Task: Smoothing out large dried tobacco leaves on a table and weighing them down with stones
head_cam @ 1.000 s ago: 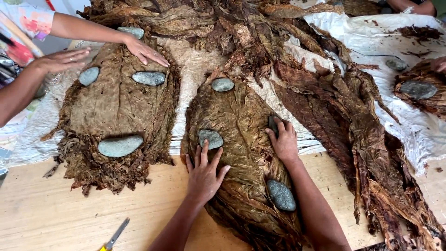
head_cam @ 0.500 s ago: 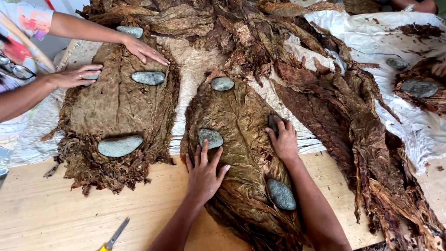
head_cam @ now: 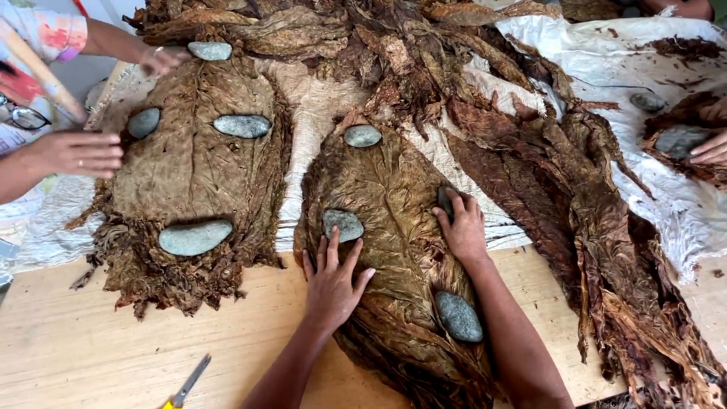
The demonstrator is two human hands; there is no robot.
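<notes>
A stack of flattened brown dried leaves (head_cam: 394, 227) lies on the wooden table (head_cam: 91, 356) in front of me. My left hand (head_cam: 333, 280) presses flat on its near left side, fingers spread, fingertips just below a grey stone (head_cam: 343, 224). My right hand (head_cam: 462, 227) rests palm down on the stack's right edge, covering part of a dark stone (head_cam: 444, 198). Two more grey stones sit on the stack, one at the far end (head_cam: 363, 135) and one at the near end (head_cam: 458, 316) beside my right forearm.
A second leaf stack (head_cam: 189, 182) with several stones lies to the left, where another person's hands (head_cam: 79, 151) work. Loose dried leaves (head_cam: 606, 227) pile across the back and right over white cloth (head_cam: 644, 68). Yellow-handled scissors (head_cam: 185, 385) lie near the front edge. Another hand (head_cam: 712, 148) shows at far right.
My hands stay in place on the leaf stack. The other person's far hand has drawn back to the top stone, and their near hand has pulled left off the pile.
</notes>
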